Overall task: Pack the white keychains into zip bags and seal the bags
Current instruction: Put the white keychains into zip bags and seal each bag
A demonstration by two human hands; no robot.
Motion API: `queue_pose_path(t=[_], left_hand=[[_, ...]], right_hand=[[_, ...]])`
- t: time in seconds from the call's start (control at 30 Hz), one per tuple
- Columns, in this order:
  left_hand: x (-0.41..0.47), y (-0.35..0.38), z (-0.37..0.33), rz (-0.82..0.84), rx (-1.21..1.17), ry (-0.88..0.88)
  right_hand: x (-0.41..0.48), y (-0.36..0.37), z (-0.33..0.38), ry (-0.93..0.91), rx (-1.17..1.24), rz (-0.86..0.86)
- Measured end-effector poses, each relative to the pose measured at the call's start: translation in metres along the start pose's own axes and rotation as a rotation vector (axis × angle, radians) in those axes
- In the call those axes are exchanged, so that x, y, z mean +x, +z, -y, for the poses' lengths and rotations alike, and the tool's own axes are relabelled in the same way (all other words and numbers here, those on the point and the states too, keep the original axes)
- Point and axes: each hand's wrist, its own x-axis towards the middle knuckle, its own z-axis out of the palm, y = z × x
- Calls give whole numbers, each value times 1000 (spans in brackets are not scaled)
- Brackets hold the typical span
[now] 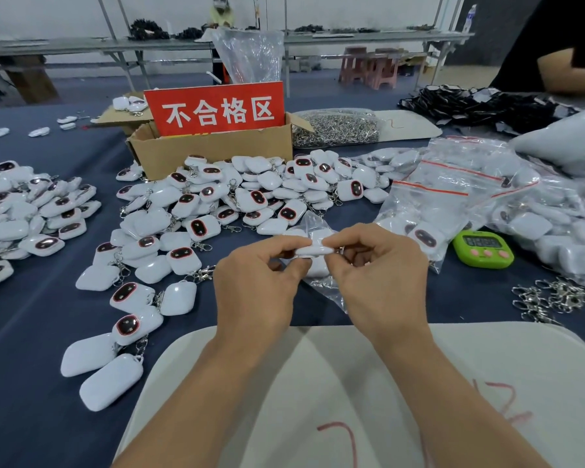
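We see the left hand [257, 282] and right hand [379, 275] meeting mid-frame over the blue cloth [31, 332], just past the white mat [318, 383]. Each pinches 1 end of a keychain [313, 249] between thumb and forefinger, the other fingers curled under. It's a smooth white rounded-square shell, seen edge-on, with its metal clasp at the right hand's side.

A zip bag [331, 292] of thin, crinkly clear film hangs around and below the pinch. We can't tell whether the shell is inside the film or only at its mouth.

The loose keychains [233, 197] lie heaped beyond the hands, glossy white, many showing dark oval faces with red rims. A 2nd heap [31, 211] sits far left. The packed bags [453, 190], clear with red zip strips, are piled right.

Behind the central heap stands a corrugated cardboard box [210, 153] with a red sign [217, 109]. A green timer [483, 248] is near the right hand, and tangled metal clasps [551, 295] lie beyond it.
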Motion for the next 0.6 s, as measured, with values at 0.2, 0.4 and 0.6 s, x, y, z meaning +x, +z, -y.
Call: queue_pose_path(t=[0.2, 0.4, 0.6], left_hand=[[-3, 1, -1, 92, 48, 125], [-2, 3, 2, 165, 93, 124], [-1, 2, 4, 217, 72, 193]], right_hand=[[4, -4, -1, 132, 98, 70], [3, -5, 2, 113, 96, 128], [8, -9, 3, 96, 18, 149]])
